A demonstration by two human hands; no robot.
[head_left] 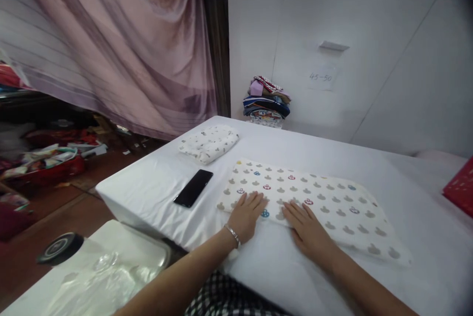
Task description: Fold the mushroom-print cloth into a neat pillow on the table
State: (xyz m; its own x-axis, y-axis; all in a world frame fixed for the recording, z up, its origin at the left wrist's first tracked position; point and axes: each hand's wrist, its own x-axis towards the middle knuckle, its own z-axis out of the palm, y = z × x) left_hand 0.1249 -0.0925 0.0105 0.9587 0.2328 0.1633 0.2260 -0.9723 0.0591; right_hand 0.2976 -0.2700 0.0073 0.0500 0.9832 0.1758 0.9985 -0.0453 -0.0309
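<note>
A long white cloth (318, 198) printed with grey, blue and red bunny-like shapes lies flat, folded, on the white-covered table (148, 193). My left hand (247, 215) rests palm down on the cloth's near left edge, fingers stretched out, a silver bracelet at the wrist. Just right of it, my right hand (306, 227) also lies flat on the near edge with its fingers spread. Neither hand grips anything. Farther back at the left is a second folded white cloth (210, 143) with small dark prints. A black phone (193, 188) lies between that cloth and the table's left edge.
A stool-like white surface (136, 242) at the lower left bears clear plastic and a black round object (61, 248). Folded clothes (266, 102) are stacked behind the table. A red object (460, 188) stands at the right edge. A pink curtain (148, 35) hangs at the left.
</note>
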